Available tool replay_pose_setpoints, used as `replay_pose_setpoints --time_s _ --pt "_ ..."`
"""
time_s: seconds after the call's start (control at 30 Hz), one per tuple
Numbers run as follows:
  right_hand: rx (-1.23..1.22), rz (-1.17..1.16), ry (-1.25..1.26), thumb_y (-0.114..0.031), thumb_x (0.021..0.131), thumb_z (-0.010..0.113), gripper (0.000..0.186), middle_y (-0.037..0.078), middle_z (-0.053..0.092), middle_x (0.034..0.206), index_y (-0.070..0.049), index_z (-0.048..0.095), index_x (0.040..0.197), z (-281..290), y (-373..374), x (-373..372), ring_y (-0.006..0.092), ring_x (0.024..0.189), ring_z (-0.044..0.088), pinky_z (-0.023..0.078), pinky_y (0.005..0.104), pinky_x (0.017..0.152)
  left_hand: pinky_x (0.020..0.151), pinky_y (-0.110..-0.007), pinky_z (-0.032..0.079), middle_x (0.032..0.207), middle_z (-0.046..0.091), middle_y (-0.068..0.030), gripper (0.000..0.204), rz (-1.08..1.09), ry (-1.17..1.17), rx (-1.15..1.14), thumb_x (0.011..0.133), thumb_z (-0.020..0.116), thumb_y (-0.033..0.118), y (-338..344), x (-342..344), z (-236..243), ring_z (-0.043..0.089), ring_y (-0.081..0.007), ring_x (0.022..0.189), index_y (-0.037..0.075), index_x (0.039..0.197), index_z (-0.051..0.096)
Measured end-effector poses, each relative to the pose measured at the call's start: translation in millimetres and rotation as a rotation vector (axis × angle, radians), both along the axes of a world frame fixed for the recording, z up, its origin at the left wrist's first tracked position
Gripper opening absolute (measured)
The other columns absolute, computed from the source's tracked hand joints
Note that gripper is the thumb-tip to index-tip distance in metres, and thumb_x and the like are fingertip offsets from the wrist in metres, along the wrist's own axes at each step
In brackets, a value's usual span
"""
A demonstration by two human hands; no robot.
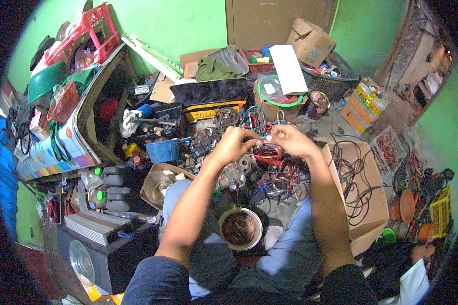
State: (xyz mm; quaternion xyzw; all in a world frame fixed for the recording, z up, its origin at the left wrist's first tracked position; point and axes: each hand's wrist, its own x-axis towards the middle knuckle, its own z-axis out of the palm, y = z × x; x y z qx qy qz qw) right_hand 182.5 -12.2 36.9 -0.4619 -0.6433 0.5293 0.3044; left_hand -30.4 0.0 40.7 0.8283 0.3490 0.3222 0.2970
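My left hand [236,145] pinches a thin reddish wire [259,142] at the middle of the view, fingertips toward the right. Just beside it, my right hand [290,140] is closed on a small pale piece [269,138] on that wire, too small to name exactly. Below both hands lies a tangled heap of red, blue and black wires [282,175] mixed with small dark metal parts. A round pot with a brown inside [239,226] sits between my knees.
A cardboard box with black cables [366,218] is at my right, a blue bucket [156,151] ahead-left. A black speaker-like box [96,264] stands at left, below a cluttered board [61,152]. A yellow-black case [201,112], baskets and cartons [308,40] line the back wall.
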Motion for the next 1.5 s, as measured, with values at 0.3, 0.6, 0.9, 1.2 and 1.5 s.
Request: replay_pose_setpoints --time_s 0.3,0.6,0.9,1.2,1.5 --pt "-0.004 -0.058 -0.069 -0.028 0.089 0.058 0.028 0.002 0.058 0.067 -0.004 0.062 0.076 3.3 -7.9 4.1 0.0102 0.058 0.053 0.047 0.025 0.058 0.062 -0.035 0.048 0.073 0.065 -0.0165 0.011 0.073 0.035 0.063 0.078 0.066 0.012 4.2 -5.7 -5.2 0.064 -0.0272 0.066 0.003 0.083 0.069" --pt "-0.246 -0.25 0.512 -0.026 0.09 0.056 0.024 0.002 0.054 0.067 -0.003 0.06 0.092 10.0 -7.0 22.8 0.0125 0.056 0.054 0.045 0.025 0.054 0.067 -0.035 0.049 0.078 0.066 -0.0153 0.013 0.136 0.023 -0.019 0.079 0.066 0.014 5.4 -6.0 -3.5 0.066 -0.0256 0.071 0.002 0.084 0.069" --pt "-0.398 -0.338 0.925 -0.034 0.093 0.046 0.039 0.013 0.058 0.085 0.0 0.05 0.111 45.4 -26.7 53.2 0.0093 0.047 0.043 0.044 0.0233 0.047 0.058 -0.03 0.046 0.07 0.066 -0.0116 0.014 0.302 -0.019 0.075 0.079 0.066 0.016 11.7 -21.8 -2.0 0.062 -0.0161 0.06 0.004 0.086 0.069" --pt "0.082 -0.367 0.128 -0.029 0.089 0.055 0.031 0.008 0.061 0.085 -0.001 0.061 0.099 -1.6 2.7 97.4 0.0087 0.05 0.044 0.043 0.0218 0.053 0.058 -0.03 0.045 0.067 0.065 -0.0108 0.014 0.337 -0.113 0.075 0.08 0.065 0.015 11.5 -11.2 -3.5 0.059 -0.0155 0.059 0.001 0.081 0.067" --pt "0.56 -0.332 -0.676 -0.04 0.088 0.054 0.038 0.015 0.044 0.131 -0.008 0.064 0.106 -16.7 -5.5 31.0 0.0308 0.121 0.039 0.031 0.0418 0.099 0.067 -0.032 0.046 0.071 0.064 -0.0121 0.015 0.415 -0.17 -0.017 0.079 0.065 0.015 5.9 -4.0 -4.5 0.061 -0.0181 0.067 0.0 0.079 0.065"
